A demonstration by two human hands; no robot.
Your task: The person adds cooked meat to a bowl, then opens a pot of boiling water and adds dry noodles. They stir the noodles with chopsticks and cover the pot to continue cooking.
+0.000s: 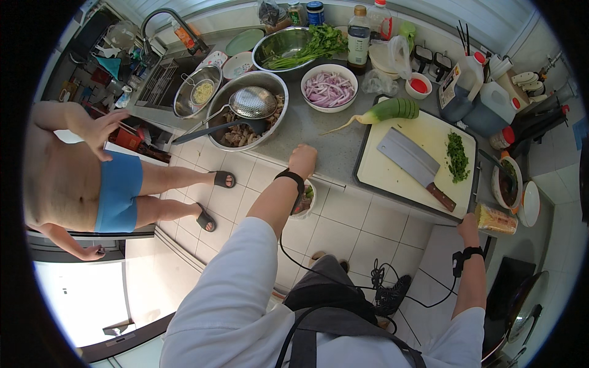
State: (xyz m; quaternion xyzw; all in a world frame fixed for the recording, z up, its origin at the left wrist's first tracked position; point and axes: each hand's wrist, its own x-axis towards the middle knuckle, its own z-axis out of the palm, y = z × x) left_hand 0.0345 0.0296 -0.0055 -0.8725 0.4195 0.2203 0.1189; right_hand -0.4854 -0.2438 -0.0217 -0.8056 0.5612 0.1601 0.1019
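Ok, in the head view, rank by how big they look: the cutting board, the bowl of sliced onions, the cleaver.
1. Cutting board
2. Cleaver
3. Bowl of sliced onions

The cleaver and the bowl look close in size, so their order is unsure.

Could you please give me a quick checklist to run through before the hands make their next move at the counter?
1. Left hand free: ok, fisted on the counter edge, holding nothing visible.
2. Right hand grip: cannot tell; it touches the yellow packet at the counter corner.
3. Cleaver safely parked: ok, flat on the cutting board, apart from both hands.
4. Radish steady: ok, lying on the board's far edge.
5. Chopped herbs on the board: ok.
6. Other person clear of the counter: ok, standing to the left.
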